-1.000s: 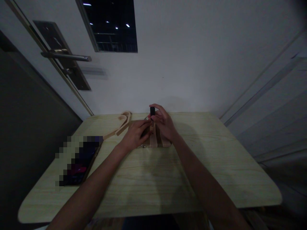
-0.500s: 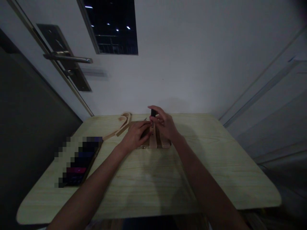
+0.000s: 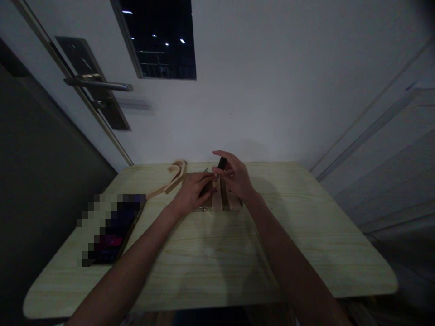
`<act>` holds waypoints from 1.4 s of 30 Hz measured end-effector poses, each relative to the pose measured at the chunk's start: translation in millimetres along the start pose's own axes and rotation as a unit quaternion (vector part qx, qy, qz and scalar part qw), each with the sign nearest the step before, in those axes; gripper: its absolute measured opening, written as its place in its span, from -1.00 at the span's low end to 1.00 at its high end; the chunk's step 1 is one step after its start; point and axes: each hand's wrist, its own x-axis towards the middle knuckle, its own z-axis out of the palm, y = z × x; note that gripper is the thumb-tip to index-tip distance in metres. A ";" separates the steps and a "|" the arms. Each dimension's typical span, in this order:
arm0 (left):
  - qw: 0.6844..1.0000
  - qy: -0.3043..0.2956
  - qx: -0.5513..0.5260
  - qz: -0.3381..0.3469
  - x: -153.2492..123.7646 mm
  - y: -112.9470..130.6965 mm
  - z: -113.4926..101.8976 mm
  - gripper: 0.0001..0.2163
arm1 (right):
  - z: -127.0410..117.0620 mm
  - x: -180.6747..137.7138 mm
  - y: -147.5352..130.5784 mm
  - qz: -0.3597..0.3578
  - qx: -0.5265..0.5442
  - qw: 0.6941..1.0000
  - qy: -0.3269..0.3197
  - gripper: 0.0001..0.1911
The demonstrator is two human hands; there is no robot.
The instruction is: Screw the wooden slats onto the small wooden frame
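In the head view, my right hand (image 3: 236,176) is closed around a short screwdriver, its black handle (image 3: 222,163) tilted to the right. The tip is hidden behind my fingers, above a pale wooden strip (image 3: 217,200). A second wooden strip (image 3: 234,202) lies to the right of it. My left hand (image 3: 193,190) rests at the left of these pieces, its fingertips reaching the top of the first strip near the screwdriver. Whether those fingers pinch anything small is too dark to see.
A curved, hook-shaped wooden piece (image 3: 178,174) lies at the back left of the table (image 3: 306,253). A tablet or phone (image 3: 117,235), partly blurred out, is on the left. Behind the table stands a white door (image 3: 254,90) with a metal handle (image 3: 108,85).
The black handle has tipped from upright to leaning right, and my right hand has shifted slightly right. My left hand has stayed nearly in place.
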 end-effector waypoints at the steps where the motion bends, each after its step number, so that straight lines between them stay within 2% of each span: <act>1: 1.000 -0.001 -0.001 0.000 0.2 0.3 -0.1 -0.65 | -0.8 0.5 -0.2 -0.009 -0.004 1.000 -0.012 -0.64; 5: 1.000 -0.004 0.004 0.001 1.4 0.9 -0.4 -0.65 | -3.5 0.2 -2.5 -0.018 0.004 0.999 -0.049 -0.65; 11: 1.000 -0.002 0.010 0.008 0.3 -0.6 -0.1 -0.63 | -3.5 -4.2 -3.3 0.019 0.112 0.987 -0.116 -0.56; 22: 1.000 0.001 -0.006 0.003 1.1 -0.1 0.9 -0.65 | 3.1 -3.6 -1.6 0.095 0.067 0.992 -0.044 -0.55; 30: 1.000 -0.010 -0.004 0.004 1.4 1.1 -1.4 -0.66 | -2.9 -4.3 -4.2 0.051 0.094 0.989 -0.107 -0.49; 38: 1.000 -0.018 0.000 -0.009 1.7 2.7 -0.9 -0.65 | 4.0 -4.3 -0.9 0.073 0.023 0.997 -0.032 -0.51; 42: 1.000 -0.018 -0.001 -0.006 2.0 1.8 -0.1 -0.66 | 3.3 -4.8 0.1 0.041 0.020 0.998 -0.053 -0.44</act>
